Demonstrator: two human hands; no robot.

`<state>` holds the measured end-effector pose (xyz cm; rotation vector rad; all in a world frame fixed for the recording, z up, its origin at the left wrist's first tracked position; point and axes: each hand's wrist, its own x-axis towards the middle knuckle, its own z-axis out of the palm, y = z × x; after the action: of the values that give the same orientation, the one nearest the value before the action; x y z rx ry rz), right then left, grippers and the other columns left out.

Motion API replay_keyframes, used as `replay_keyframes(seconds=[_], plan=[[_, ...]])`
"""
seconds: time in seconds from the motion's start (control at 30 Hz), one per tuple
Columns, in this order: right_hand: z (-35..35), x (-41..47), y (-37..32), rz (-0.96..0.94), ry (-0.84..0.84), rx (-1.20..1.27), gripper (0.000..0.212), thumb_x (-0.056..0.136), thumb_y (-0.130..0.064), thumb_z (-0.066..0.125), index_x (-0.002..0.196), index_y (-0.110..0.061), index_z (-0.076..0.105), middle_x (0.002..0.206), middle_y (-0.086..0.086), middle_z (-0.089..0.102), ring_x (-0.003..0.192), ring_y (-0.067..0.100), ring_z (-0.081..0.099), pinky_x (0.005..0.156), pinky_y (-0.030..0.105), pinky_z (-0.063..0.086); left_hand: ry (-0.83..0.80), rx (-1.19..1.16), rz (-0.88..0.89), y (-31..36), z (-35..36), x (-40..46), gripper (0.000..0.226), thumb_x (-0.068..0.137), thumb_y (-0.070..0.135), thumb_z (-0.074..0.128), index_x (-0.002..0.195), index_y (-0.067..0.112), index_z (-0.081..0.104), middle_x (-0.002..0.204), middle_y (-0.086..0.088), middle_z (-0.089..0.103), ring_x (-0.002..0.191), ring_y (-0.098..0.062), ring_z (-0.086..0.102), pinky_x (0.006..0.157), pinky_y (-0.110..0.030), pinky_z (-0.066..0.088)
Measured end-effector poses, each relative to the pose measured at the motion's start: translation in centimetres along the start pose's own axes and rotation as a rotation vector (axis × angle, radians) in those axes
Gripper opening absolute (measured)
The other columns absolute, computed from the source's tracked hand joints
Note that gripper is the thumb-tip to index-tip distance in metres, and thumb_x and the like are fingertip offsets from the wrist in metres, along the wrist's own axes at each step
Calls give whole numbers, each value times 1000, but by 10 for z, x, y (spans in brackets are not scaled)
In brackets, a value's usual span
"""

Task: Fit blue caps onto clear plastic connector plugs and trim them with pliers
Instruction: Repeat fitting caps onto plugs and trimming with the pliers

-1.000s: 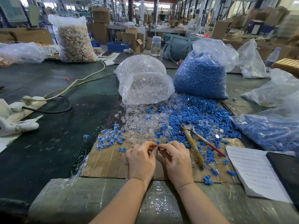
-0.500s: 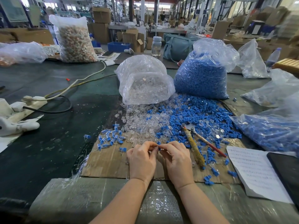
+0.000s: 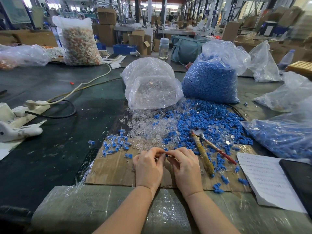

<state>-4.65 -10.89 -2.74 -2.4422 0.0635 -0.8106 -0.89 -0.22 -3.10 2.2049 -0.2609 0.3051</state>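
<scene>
A small blue cap point(image 3: 166, 154) sat pinched between the fingertips of both hands, just above the cardboard sheet point(image 3: 111, 168). The left hand point(image 3: 148, 166) and the right hand point(image 3: 185, 168) met at their thumbs and forefingers, each curled closed around the tiny piece; whether a clear plug was held with it could not be told. Just beyond the hands lay a heap of loose clear plugs point(image 3: 145, 130), merging on its right into a spread of loose blue caps point(image 3: 202, 120). To the left, on the cardboard, lay a small cluster of capped plugs point(image 3: 116, 144). The pliers point(image 3: 202, 149) rested just right of the right hand, handles toward the person. Farther back stood a bag of clear plugs point(image 3: 150, 85) and a bag of blue caps point(image 3: 211, 80), side by side. A printed sheet of paper point(image 3: 263, 178) lay at the right.
</scene>
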Motion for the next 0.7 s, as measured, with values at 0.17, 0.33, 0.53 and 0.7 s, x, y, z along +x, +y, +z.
replay_keyframes(seconds=[0.17, 0.33, 0.53, 0.7], plan=[[0, 0, 0, -6, -4, -7, 17, 74, -15, 77, 90, -19, 72, 83, -4, 62, 78, 20, 57, 77, 39, 45, -6, -8, -13, 0, 0, 0, 11, 89, 32, 59, 97, 32, 66, 87, 10, 64, 95, -15, 51, 77, -5, 12], [-1, 0, -1, -16, -12, -17, 18, 77, -10, 74, 93, -17, 72, 83, -2, 62, 78, 21, 58, 78, 40, 47, -4, -15, -26, 1, 0, 0, 10, 88, 32, 59, 95, 31, 66, 86, 10, 63, 95, -16, 51, 80, 3, 9], [-8, 6, 2, 92, 66, -115, 19, 85, -20, 68, 103, -14, 68, 94, -1, 65, 89, 19, 58, 81, 33, 38, -24, -66, -81, 5, -1, 2, 6, 88, 30, 61, 92, 32, 64, 86, 9, 63, 98, -19, 51, 76, 2, 13], [-33, 25, 23, 497, -94, -504, 50, 94, -47, 43, 132, -16, 43, 128, 8, 51, 117, 26, 45, 98, 40, 33, -2, -183, -112, 13, -6, 5, 19, 86, 24, 64, 79, 39, 55, 76, 17, 60, 87, -10, 58, 98, -28, 32]])
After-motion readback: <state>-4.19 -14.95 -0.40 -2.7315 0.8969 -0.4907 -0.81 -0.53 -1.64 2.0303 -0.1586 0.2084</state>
